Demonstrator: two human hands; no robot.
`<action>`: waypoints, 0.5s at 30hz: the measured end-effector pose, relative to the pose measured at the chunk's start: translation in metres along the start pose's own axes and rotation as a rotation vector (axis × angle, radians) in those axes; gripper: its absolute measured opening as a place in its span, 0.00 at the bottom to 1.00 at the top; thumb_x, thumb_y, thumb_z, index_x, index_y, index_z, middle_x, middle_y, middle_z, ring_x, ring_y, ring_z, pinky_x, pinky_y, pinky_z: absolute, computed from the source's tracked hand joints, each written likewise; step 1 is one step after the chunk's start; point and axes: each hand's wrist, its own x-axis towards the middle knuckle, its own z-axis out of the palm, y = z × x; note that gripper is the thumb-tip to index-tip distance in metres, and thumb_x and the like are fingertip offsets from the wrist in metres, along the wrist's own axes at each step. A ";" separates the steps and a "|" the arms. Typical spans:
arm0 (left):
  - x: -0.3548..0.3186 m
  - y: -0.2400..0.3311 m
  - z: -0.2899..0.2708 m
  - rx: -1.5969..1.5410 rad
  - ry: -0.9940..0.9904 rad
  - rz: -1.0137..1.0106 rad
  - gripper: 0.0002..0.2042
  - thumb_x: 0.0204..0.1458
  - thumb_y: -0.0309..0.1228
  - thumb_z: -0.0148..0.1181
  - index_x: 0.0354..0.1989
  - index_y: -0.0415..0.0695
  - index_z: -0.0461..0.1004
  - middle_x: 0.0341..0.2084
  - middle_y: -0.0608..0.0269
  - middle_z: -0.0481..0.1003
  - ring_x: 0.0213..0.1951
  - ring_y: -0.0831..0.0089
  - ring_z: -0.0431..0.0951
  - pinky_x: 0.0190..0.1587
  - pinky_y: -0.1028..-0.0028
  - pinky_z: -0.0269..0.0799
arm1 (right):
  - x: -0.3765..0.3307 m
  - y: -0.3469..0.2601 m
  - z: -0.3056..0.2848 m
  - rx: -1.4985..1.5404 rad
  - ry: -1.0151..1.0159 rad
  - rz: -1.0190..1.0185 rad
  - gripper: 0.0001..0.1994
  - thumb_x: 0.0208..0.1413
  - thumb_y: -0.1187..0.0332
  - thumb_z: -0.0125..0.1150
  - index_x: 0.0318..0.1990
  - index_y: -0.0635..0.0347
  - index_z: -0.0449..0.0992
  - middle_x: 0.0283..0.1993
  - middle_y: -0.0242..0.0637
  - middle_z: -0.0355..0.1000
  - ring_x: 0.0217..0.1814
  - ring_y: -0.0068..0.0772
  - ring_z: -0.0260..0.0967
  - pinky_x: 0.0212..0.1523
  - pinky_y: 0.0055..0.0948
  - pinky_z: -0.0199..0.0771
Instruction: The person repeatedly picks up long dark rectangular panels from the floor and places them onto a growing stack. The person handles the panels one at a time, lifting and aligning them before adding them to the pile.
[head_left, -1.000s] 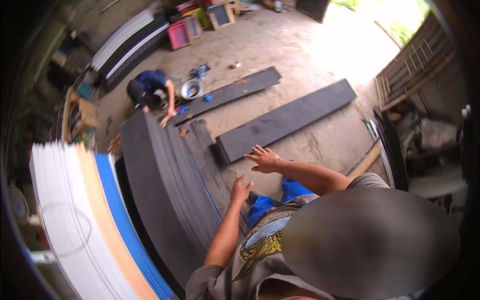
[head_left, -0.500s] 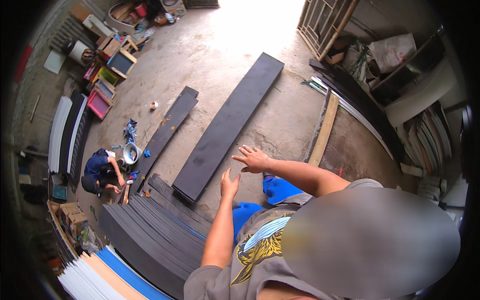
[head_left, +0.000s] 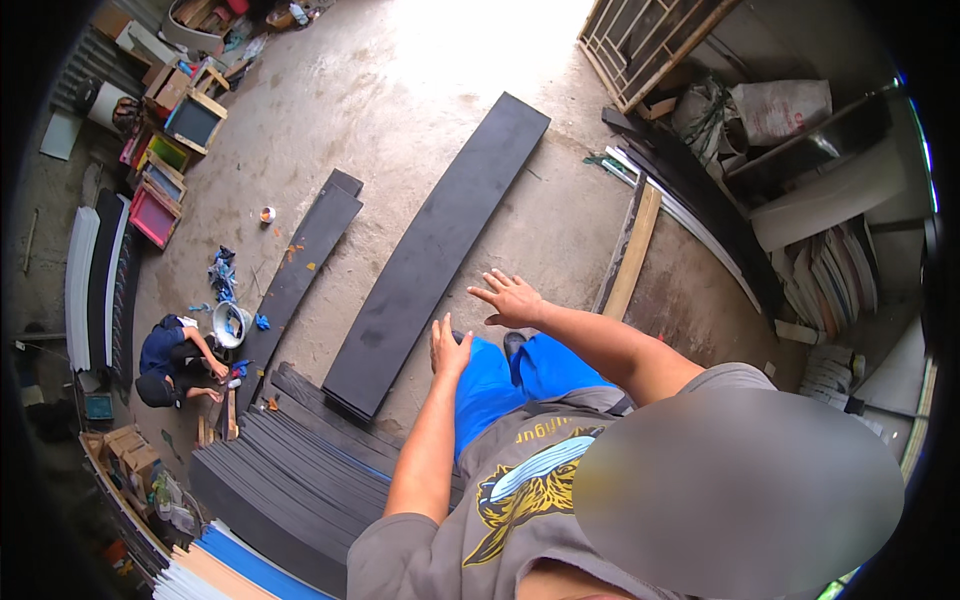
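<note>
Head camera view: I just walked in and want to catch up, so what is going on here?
A person stands on a concrete floor with both hands empty and open: the left hand and right hand hover above a long dark board lying flat. A narrower dark board lies beside it, and a stack of dark boards sits nearer. Another person crouches by a metal bowl.
</note>
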 end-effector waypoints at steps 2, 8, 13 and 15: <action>0.019 0.012 -0.006 0.004 0.014 0.007 0.41 0.54 0.44 0.69 0.76 0.52 0.58 0.75 0.41 0.54 0.74 0.45 0.57 0.73 0.53 0.57 | 0.017 0.011 -0.007 -0.002 -0.030 0.006 0.46 0.56 0.43 0.68 0.79 0.33 0.50 0.81 0.51 0.49 0.84 0.56 0.43 0.73 0.60 0.58; 0.072 0.006 -0.006 0.084 0.008 -0.099 0.45 0.52 0.46 0.71 0.78 0.55 0.54 0.77 0.43 0.49 0.77 0.45 0.50 0.76 0.52 0.50 | 0.087 0.040 -0.001 -0.016 -0.089 0.001 0.50 0.53 0.42 0.71 0.79 0.31 0.48 0.81 0.46 0.48 0.85 0.51 0.41 0.76 0.57 0.53; 0.135 -0.018 0.041 0.142 -0.065 -0.241 0.48 0.51 0.48 0.72 0.78 0.54 0.52 0.78 0.45 0.45 0.79 0.47 0.43 0.77 0.52 0.46 | 0.160 0.095 0.067 -0.076 -0.161 -0.086 0.53 0.48 0.43 0.75 0.80 0.36 0.48 0.81 0.47 0.50 0.84 0.52 0.42 0.77 0.55 0.51; 0.159 -0.041 0.073 0.144 -0.106 -0.303 0.49 0.50 0.48 0.73 0.78 0.54 0.51 0.79 0.46 0.43 0.79 0.48 0.40 0.77 0.50 0.44 | 0.191 0.115 0.097 -0.145 -0.263 -0.101 0.56 0.47 0.43 0.76 0.80 0.39 0.46 0.82 0.46 0.47 0.85 0.51 0.40 0.78 0.54 0.48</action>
